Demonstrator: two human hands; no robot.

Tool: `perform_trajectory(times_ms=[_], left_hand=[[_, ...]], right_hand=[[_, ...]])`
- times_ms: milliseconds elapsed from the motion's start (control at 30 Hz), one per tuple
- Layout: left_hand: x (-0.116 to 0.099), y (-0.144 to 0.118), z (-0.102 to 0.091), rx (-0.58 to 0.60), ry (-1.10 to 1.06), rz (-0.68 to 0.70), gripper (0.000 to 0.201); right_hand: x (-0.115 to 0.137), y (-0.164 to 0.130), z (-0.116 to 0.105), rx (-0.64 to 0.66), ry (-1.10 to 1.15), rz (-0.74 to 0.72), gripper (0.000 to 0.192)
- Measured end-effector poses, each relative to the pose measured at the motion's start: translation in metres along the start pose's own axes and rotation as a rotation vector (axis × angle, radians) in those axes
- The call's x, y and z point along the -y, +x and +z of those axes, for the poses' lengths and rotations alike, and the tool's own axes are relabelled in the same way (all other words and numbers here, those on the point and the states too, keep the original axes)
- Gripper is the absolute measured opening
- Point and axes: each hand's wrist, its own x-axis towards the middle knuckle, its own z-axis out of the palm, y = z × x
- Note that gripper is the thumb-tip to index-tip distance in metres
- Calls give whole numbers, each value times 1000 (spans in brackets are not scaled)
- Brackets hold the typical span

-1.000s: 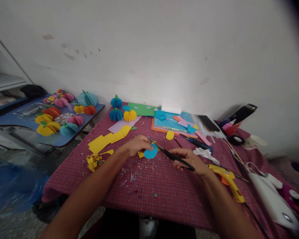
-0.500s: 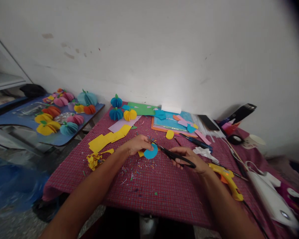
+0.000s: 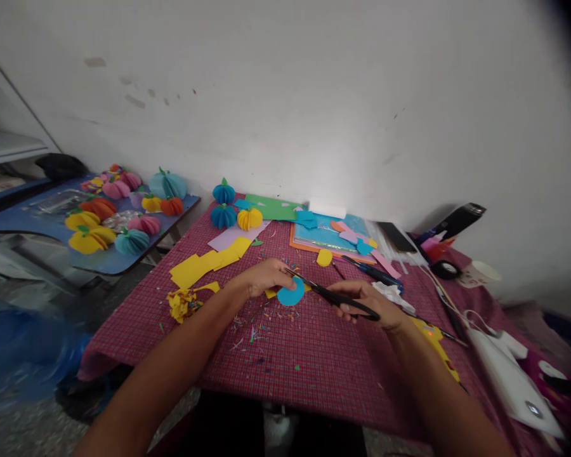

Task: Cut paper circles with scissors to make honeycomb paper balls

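Pinched in my left hand (image 3: 271, 277) is a round blue paper disc (image 3: 290, 294), held just above the table. My right hand (image 3: 361, 301) is closed around the black handles of a pair of scissors (image 3: 330, 296). The blades point left and lie along the disc's upper edge, close to my left fingertips. Whether the blades are parted is too small to make out. Under and beside the disc, bits of yellow paper show. Small paper snippets (image 3: 252, 333) lie scattered on the checked red tablecloth (image 3: 323, 374).
Yellow paper strips (image 3: 204, 263) and a crumpled yellow bundle (image 3: 183, 304) lie left. Behind stand blue and yellow paper pumpkins (image 3: 223, 216). A yellow glue gun (image 3: 438, 349) lies beside my right forearm, near a white device (image 3: 514, 381). More paper pumpkins fill a blue table (image 3: 95, 263).
Both hands, the disc and the scissors have shifted slightly right in view. The scissors remain at the disc's upper edge, and my right forearm now covers more of the glue gun.
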Motion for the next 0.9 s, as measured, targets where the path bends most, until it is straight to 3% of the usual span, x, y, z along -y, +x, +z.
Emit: perform_trajectory(times_ms=[333,900], left_hand=[[0,-1,-1,-3,108,5,18],[-2,-2,1,-23,156,-35,15]], right_hand=[[12,-2,-6,0,-64,95,49],[2,3,-9,33,-92,48,42]])
